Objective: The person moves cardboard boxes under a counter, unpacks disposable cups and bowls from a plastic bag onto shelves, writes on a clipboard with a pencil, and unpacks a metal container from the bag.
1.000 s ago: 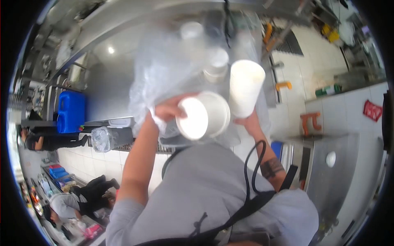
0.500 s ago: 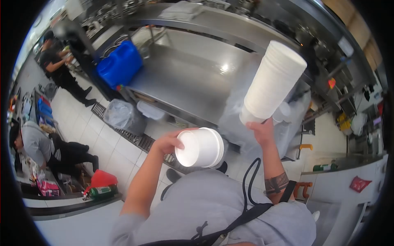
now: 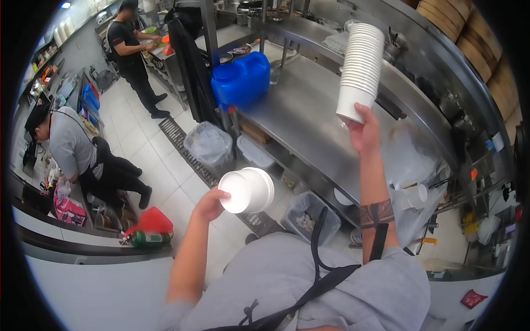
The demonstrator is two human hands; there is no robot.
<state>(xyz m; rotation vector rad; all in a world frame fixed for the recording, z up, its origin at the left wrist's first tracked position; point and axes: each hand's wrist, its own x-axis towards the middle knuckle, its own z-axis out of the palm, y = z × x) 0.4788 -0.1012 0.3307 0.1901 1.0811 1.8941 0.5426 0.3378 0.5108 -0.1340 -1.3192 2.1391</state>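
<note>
Right hand [image 3: 364,131] has a tall cup stack [image 3: 360,71] over the desk [image 3: 309,110]; left hand [image 3: 211,204]'s gripping white tubs [image 3: 246,190].

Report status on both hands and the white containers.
Left hand: gripping short container stack. Right hand: gripping tall container stack, held over steel counter. Nothing visible between the stacks blocking them.

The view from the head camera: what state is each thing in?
Left hand: gripping the short tub stack.
Short tub stack: nested, tipped sideways, held up.
Right hand: gripping the tall cup stack near its lower end.
Tall cup stack: nested, raised, slightly tilted.
Blue jug: resting on the metal table.
Lined bin: open.
Clear bin: open, partly filled.
</note>
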